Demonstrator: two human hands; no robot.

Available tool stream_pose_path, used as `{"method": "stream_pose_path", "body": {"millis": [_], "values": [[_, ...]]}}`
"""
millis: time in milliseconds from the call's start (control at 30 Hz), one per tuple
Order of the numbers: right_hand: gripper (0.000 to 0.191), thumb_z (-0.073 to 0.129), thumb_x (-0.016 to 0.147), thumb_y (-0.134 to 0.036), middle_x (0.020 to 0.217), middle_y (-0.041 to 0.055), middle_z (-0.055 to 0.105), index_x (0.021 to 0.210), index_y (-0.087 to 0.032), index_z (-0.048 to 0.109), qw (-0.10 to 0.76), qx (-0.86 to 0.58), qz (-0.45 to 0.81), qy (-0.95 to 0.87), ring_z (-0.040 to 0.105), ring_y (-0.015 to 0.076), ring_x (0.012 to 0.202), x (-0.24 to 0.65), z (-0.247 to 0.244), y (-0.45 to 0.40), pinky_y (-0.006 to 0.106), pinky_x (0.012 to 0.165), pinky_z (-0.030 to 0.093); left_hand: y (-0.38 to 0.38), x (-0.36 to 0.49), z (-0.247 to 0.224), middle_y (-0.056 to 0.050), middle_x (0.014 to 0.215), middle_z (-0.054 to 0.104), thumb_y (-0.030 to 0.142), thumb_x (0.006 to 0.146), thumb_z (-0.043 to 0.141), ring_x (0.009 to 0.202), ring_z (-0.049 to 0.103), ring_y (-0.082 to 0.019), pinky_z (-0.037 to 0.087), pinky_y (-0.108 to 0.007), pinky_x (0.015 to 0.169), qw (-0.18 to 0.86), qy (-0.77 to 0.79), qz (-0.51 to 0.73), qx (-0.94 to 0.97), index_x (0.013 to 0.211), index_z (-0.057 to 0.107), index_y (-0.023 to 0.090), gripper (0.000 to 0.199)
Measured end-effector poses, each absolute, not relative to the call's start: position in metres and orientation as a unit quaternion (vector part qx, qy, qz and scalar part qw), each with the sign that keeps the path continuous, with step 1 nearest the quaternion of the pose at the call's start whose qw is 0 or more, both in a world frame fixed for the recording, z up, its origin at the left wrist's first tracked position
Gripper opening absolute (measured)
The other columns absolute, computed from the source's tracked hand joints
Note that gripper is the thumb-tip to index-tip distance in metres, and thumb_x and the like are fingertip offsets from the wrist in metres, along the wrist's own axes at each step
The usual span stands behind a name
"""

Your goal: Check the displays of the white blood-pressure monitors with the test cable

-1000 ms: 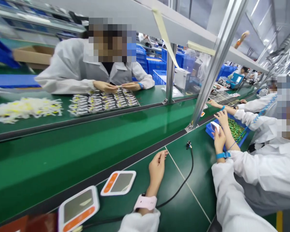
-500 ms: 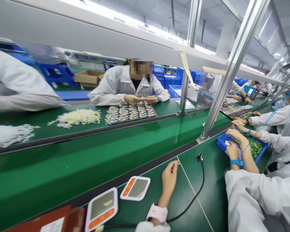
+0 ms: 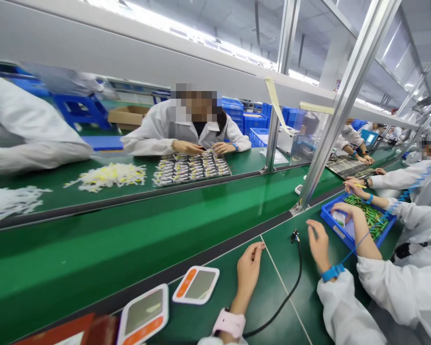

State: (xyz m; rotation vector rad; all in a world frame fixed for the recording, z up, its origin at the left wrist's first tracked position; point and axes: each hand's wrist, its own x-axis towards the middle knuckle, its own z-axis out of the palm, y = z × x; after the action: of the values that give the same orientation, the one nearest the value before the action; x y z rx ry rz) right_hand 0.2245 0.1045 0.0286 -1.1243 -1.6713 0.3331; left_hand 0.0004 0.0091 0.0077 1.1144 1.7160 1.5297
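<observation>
The left hand [image 3: 249, 268] is just beyond the watch [image 3: 229, 323] on its wrist, back toward the left, fingers curled in together. The right hand [image 3: 319, 247] is well to the right of the watch and farther forward, fingers parted and slightly bent. Its wrist wears a strap [image 3: 332, 273]; that forearm slants in from lower right.

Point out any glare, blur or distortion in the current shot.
Head view: the ceiling lights are blown out to white; the green belt carries soft, glossy reflections; pale glare patches sit on the screens of the larger gadget and the smaller gadget; the red box is smeared at the lower left edge; the metal post leans, so the frame looks tilted or wide-angle stretched.
</observation>
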Motion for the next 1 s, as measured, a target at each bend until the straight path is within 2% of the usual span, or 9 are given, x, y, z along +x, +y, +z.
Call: {"method": "stream_pose_path", "body": {"millis": [133, 200, 300, 600, 800, 900, 1000], "values": [[0.029, 0.053, 0.088, -0.025, 0.116, 0.0087, 0.062, 0.114, -0.023, 0.064, 0.461, -0.419, 0.256, -0.739, 0.057, 0.0209, 0.11, 0.184, 0.013, 0.077, 0.039, 0.098, 0.046, 0.01, -0.002, 0.007, -0.008, 0.087, 0.075, 0.057, 0.079, 0.047, 0.081, 0.07, -0.025, 0.054, -0.038, 0.077, 0.293, 0.645, 0.568, 0.419, 0.088, 0.069, 0.02, 0.043], [0.032, 0.054, 0.086, -0.022, 0.115, 0.0074, 0.062, 0.117, -0.024, 0.062, 0.441, -0.396, 0.309, -0.744, 0.059, 0.0198, 0.108, 0.175, 0.013, 0.074, 0.035, 0.092, 0.05, 0.01, -0.004, 0.006, -0.008, 0.089, 0.075, 0.059, 0.077, 0.047, 0.082, 0.07, -0.025, 0.054, -0.038, 0.078, 0.299, 0.651, 0.559, 0.416, 0.088, 0.069, 0.021, 0.045], [0.029, 0.056, 0.083, -0.021, 0.108, 0.0057, 0.064, 0.11, -0.024, 0.065, 0.437, -0.399, 0.354, -0.724, 0.062, 0.0184, 0.098, 0.174, 0.016, 0.076, 0.03, 0.079, 0.054, 0.013, -0.008, 0.001, -0.008, 0.092, 0.075, 0.063, 0.074, 0.046, 0.084, 0.07, -0.027, 0.054, -0.039, 0.079, 0.312, 0.67, 0.532, 0.413, 0.091, 0.069, 0.022, 0.05], [0.024, 0.061, 0.077, -0.022, 0.099, 0.0042, 0.064, 0.1, -0.023, 0.068, 0.447, -0.419, 0.364, -0.701, 0.064, 0.0177, 0.09, 0.176, 0.015, 0.076, 0.03, 0.075, 0.054, 0.014, -0.01, -0.004, -0.007, 0.095, 0.074, 0.066, 0.069, 0.046, 0.087, 0.069, -0.027, 0.053, -0.039, 0.082, 0.325, 0.679, 0.515, 0.411, 0.092, 0.068, 0.022, 0.053], [0.025, 0.062, 0.078, -0.022, 0.098, 0.0005, 0.064, 0.101, -0.031, 0.068, 0.451, -0.411, 0.36, -0.705, 0.064, 0.0184, 0.089, 0.177, 0.016, 0.077, 0.033, 0.079, 0.054, 0.015, -0.012, -0.004, -0.006, 0.096, 0.074, 0.065, 0.069, 0.045, 0.089, 0.069, -0.028, 0.052, -0.041, 0.082, 0.325, 0.69, 0.499, 0.411, 0.093, 0.068, 0.024, 0.053], [0.019, 0.063, 0.079, -0.026, 0.095, 0.0017, 0.066, 0.098, -0.027, 0.068, 0.453, -0.415, 0.341, -0.712, 0.064, 0.0183, 0.087, 0.179, 0.015, 0.076, 0.033, 0.082, 0.052, 0.014, -0.009, -0.004, -0.007, 0.094, 0.075, 0.063, 0.071, 0.047, 0.087, 0.069, -0.027, 0.052, -0.04, 0.081, 0.317, 0.681, 0.512, 0.418, 0.092, 0.069, 0.023, 0.05], [0.015, 0.06, 0.083, -0.032, 0.09, 0.0036, 0.067, 0.091, -0.022, 0.068, 0.454, -0.417, 0.341, -0.71, 0.064, 0.0182, 0.084, 0.18, 0.016, 0.072, 0.032, 0.079, 0.051, 0.009, -0.004, 0.0, -0.008, 0.089, 0.075, 0.061, 0.074, 0.048, 0.084, 0.07, -0.026, 0.053, -0.039, 0.08, 0.3, 0.663, 0.538, 0.424, 0.089, 0.069, 0.022, 0.047]]}}
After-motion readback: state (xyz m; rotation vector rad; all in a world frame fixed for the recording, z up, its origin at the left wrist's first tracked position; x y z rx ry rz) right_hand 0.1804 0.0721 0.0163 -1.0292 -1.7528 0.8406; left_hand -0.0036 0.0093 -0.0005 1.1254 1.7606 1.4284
